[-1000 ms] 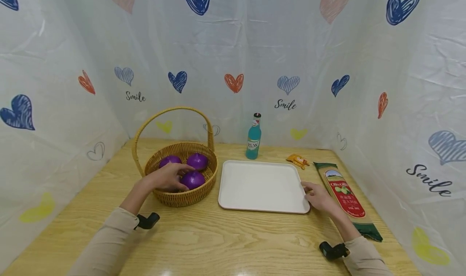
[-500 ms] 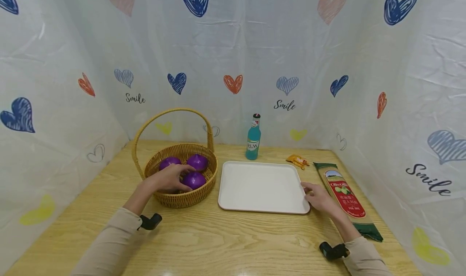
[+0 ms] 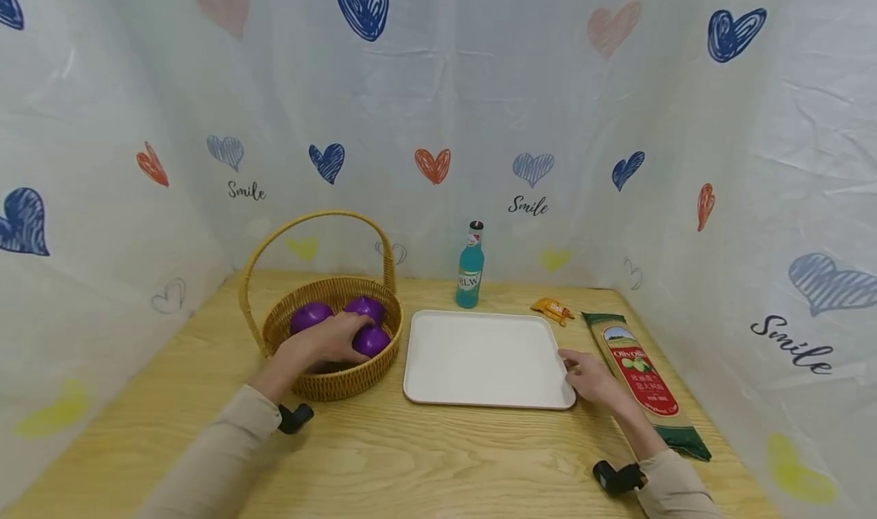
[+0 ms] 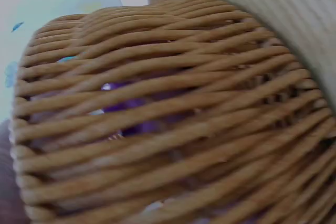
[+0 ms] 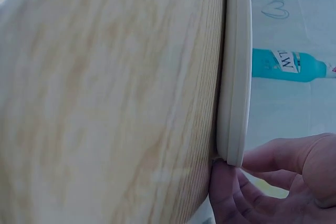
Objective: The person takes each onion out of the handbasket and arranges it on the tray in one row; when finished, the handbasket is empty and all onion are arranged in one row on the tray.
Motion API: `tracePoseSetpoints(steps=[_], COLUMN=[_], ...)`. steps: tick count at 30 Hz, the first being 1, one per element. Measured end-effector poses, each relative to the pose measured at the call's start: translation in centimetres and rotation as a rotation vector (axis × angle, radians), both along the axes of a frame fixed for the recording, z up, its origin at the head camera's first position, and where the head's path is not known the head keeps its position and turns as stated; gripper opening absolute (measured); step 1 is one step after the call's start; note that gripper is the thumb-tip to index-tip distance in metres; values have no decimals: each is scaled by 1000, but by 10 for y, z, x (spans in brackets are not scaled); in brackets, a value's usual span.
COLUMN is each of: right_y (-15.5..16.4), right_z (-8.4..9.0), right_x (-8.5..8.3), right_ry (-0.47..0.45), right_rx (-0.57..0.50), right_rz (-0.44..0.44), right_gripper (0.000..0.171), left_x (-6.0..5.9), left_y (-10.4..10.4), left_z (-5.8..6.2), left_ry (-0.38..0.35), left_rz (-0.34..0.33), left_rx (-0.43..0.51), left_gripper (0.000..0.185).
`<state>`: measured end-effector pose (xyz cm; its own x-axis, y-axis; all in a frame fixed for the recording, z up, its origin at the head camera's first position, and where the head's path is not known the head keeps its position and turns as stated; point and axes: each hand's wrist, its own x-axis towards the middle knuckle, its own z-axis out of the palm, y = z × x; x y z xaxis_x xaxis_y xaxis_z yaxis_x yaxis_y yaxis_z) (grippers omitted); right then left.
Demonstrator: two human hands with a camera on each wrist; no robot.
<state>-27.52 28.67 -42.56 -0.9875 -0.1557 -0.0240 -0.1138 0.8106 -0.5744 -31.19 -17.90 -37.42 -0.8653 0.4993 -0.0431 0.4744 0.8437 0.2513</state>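
Observation:
My left hand (image 3: 327, 341) reaches into a round wicker basket (image 3: 336, 386) with a tall handle. Thumb and fingers curl round the front-right purple onion (image 3: 371, 342). Behind the hand lie two more onions, one at the back (image 3: 365, 308) and one at the left (image 3: 310, 316). In the left wrist view the woven wall (image 4: 157, 114) fills most of the picture, with purple showing through its gaps and that hand mostly hidden. My right hand (image 3: 591, 378) holds the right edge of a white rectangular tray (image 3: 489, 359), thumb at the upper rim and fingers at its underside (image 5: 234, 77).
A blue-green bottle (image 3: 469, 268) stands upright behind the tray. Small orange packets (image 3: 553, 310) lie at the tray's back right corner. Along the table's right side lies a long pasta bag (image 3: 644, 378), close beside my right forearm. A heart-printed curtain (image 3: 438, 93) encloses the wooden table (image 3: 425, 466).
Inside the basket, my left hand and the front onion have shifted right, nearer the right wall. The head view has shifted slightly. My right hand keeps its place at the tray edge.

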Motion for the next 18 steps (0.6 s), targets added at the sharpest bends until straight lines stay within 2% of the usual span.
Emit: tracePoseSetpoints(steps=[5,10,18], right_y=[-2,0,1], right_z=[1,0,-1], right_x=[-1,-3,-4], right_ry=[-1,0,-29], right_rx=[20,22,5], right_rz=[7,19,15], right_gripper=[50,50,50], left_x=[2,4,1], left_y=[4,6,13], left_z=[10,19,40], left_ry=[1,7,95], left_rz=[7,23,0], left_rx=[-15,12,68], left_gripper=[67,75,74])
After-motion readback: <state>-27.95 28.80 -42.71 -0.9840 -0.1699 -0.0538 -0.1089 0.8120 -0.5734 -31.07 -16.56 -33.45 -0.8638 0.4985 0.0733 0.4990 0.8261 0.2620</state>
